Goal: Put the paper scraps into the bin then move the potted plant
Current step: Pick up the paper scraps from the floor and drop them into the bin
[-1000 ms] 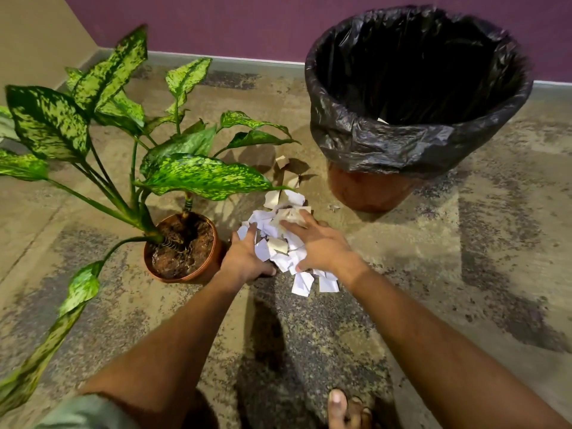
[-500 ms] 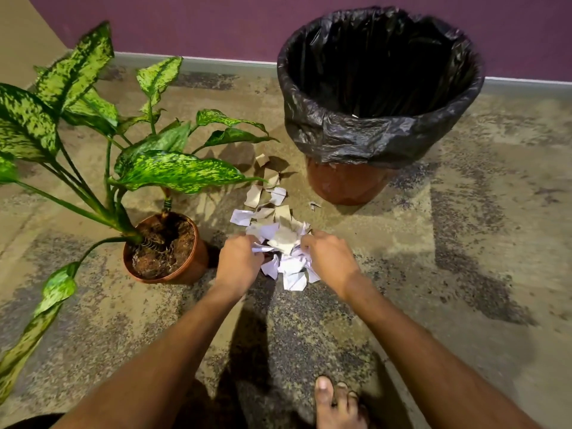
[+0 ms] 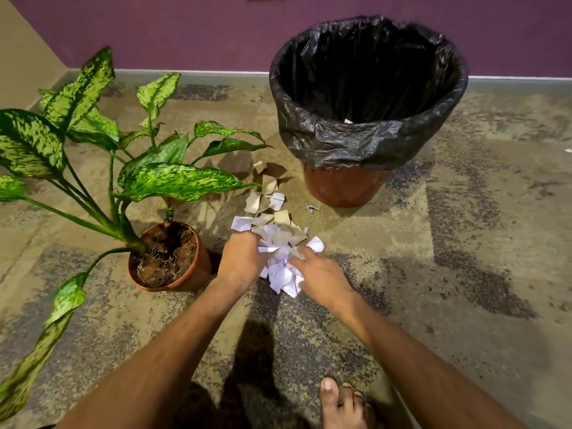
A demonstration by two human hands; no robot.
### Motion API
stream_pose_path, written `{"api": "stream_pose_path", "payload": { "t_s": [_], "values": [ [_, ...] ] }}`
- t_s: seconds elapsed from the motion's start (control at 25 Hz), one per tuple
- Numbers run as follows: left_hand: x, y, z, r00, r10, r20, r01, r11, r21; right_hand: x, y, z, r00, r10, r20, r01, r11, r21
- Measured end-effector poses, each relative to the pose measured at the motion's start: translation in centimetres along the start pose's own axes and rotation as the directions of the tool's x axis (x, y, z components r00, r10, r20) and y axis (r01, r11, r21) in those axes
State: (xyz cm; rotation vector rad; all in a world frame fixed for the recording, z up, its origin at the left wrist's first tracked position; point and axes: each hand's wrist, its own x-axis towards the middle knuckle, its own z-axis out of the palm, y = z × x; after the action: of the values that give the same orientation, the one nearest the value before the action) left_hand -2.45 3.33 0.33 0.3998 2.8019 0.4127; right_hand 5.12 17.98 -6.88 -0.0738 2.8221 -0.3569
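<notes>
A heap of white and tan paper scraps (image 3: 280,233) lies on the floor between the plant and the bin. My left hand (image 3: 241,261) and my right hand (image 3: 322,275) press in on the near part of the heap from both sides, fingers curled around a bunch of scraps. Several loose scraps (image 3: 266,193) lie farther out toward the bin. The bin (image 3: 368,140) is an orange pot lined with a black bag, standing beyond the heap to the right. The potted plant (image 3: 167,258), with speckled green leaves in a terracotta pot, stands just left of my left hand.
A purple wall (image 3: 185,29) with a grey skirting runs behind the bin and plant, and a beige wall (image 3: 24,66) closes the left corner. Long leaves (image 3: 58,308) reach out low on the left. My bare foot (image 3: 343,404) is at the bottom edge.
My hands have drawn the scraps together toward me, closing on a tighter bunch. The view has shifted, so the bin and plant sit lower and more central in the frame.
</notes>
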Motion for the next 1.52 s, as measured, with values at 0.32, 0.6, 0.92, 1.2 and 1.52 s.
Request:
{"api": "stream_pose_path", "payload": {
  "t_s": [0.32,0.6,0.92,1.2,1.52],
  "values": [
    [-1.2,3.6,-2.9,0.951,0.253,-0.176,-0.259,0.966,-0.011,-1.9,1.3,-6.6,0.967,0.200,-0.160,-0.158,0.958,0.239],
    [-2.7,9.9,-8.9,0.728,0.272,-0.630,-0.548,0.782,-0.296,-8.4,1.1,-21.1,0.892,0.286,-0.351,-0.125,0.901,0.416],
    [-2.5,14.0,-12.9,0.744,-0.004,-0.668,-0.504,0.654,-0.564,-4.1,6.7,-29.1,0.434,0.284,-0.855,0.123,0.921,0.369],
    [0.8,15.4,-14.0,0.793,-0.086,-0.603,-0.386,0.695,-0.606,2.3,9.4,-27.4,0.616,0.378,-0.691,-0.087,0.905,0.417],
    [3.4,17.2,-15.0,0.865,-0.083,-0.495,-0.259,0.771,-0.582,3.1,10.0,-26.9,0.670,0.319,-0.671,0.050,0.881,0.470]
  ]
}}
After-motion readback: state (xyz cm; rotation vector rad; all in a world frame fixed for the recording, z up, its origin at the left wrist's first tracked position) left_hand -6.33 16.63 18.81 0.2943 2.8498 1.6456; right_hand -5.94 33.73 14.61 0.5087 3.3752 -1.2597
